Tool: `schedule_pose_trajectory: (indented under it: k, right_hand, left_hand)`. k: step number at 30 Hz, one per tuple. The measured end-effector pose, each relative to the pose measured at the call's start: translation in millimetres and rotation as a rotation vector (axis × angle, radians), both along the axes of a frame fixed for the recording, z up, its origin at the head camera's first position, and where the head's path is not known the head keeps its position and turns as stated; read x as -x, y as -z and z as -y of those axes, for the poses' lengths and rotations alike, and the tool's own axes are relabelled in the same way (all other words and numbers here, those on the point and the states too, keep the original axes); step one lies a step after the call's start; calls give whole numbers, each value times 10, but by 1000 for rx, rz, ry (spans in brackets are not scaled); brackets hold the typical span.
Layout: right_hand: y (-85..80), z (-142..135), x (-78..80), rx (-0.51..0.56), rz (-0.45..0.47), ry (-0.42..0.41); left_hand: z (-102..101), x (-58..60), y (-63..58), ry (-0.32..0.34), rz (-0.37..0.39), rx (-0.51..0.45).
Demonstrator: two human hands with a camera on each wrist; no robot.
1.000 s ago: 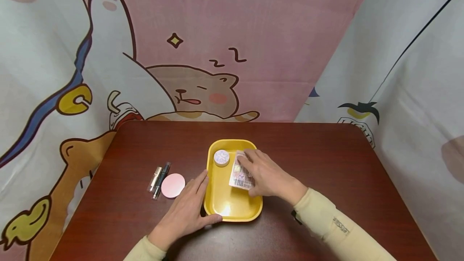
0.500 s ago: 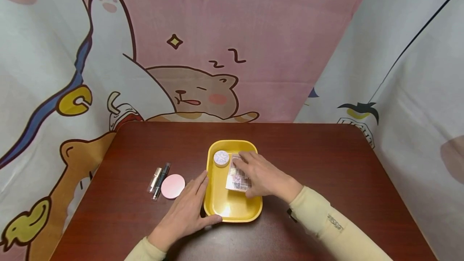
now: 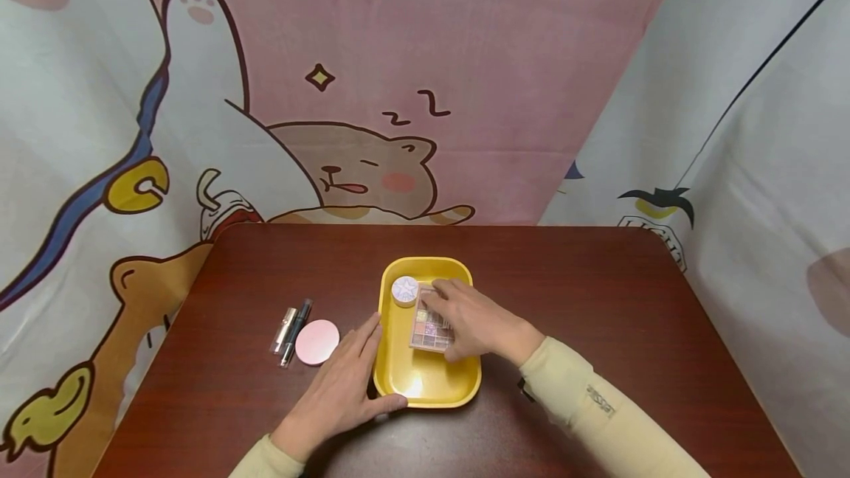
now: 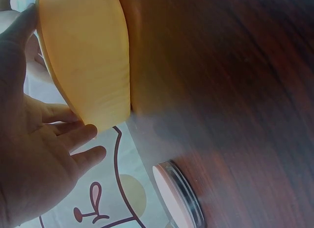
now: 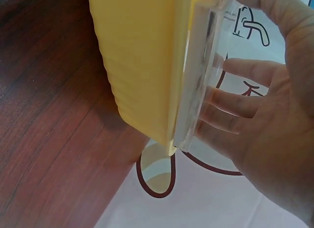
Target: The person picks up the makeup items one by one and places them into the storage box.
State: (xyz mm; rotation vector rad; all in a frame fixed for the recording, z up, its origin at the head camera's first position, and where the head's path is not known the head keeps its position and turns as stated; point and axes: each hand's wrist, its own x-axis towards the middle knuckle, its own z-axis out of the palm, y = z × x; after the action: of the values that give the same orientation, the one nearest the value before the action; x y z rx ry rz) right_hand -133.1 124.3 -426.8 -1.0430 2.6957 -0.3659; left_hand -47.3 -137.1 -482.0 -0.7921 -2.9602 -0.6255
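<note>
In the head view, my right hand (image 3: 481,323) holds a clear-lidded eyeshadow palette (image 3: 428,330) inside the yellow tray (image 3: 401,378). The right wrist view shows fingertips on the palette's clear lid (image 5: 208,71) and the thumb at one end; part of the palette stands above the rim. My left hand (image 3: 339,389) rests against the tray's left side, its thumb on the near rim and the other fingers extended. A small round container (image 3: 405,289) with a star on its lid sits in the tray's far left corner, right beside the palette.
Left of the tray, on the brown table (image 3: 571,279), lies a round pink compact (image 3: 317,341). Beside it are a dark pen-like tube (image 3: 296,332) and a shorter clear-and-pinkish tube (image 3: 283,330). A cartoon-printed cloth (image 3: 505,80) hangs behind the table.
My right hand has shifted the palette left and slightly toward me, bringing it up close to the round container. The left hand and the tray have stayed in place.
</note>
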Motion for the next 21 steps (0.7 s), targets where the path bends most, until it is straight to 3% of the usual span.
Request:
schedule_pose_trajectory:
  k: [6,21]
  right_hand:
    - [15,15,13,-6,24,9]
    - [81,71,0,0,2,-54]
  left_hand:
    - [-7,-1,1,0,-11,2]
    - [-3,-5,4,-10,4,1]
